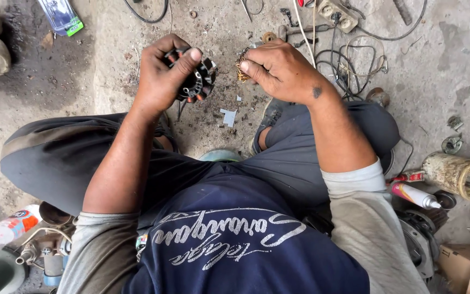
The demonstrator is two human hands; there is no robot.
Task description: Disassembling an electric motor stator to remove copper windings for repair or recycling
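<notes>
My left hand (pixel 164 73) grips a round black stator core (pixel 198 81) with wound poles, thumb pressed over its top. My right hand (pixel 281 71) pinches a tangle of copper wire (pixel 241 71) just to the right of the core. A small gap separates the two hands above the dirty concrete floor. I sit with knees spread, dark trousers and a navy shirt below the hands.
Cables and a power strip (pixel 335 13) lie at the top right. A spray can (pixel 414 195) and a grimy container (pixel 458 174) lie at right. A white bottle (pixel 14 224) and metal parts lie at lower left. A blister pack (pixel 61 16) rests at top left.
</notes>
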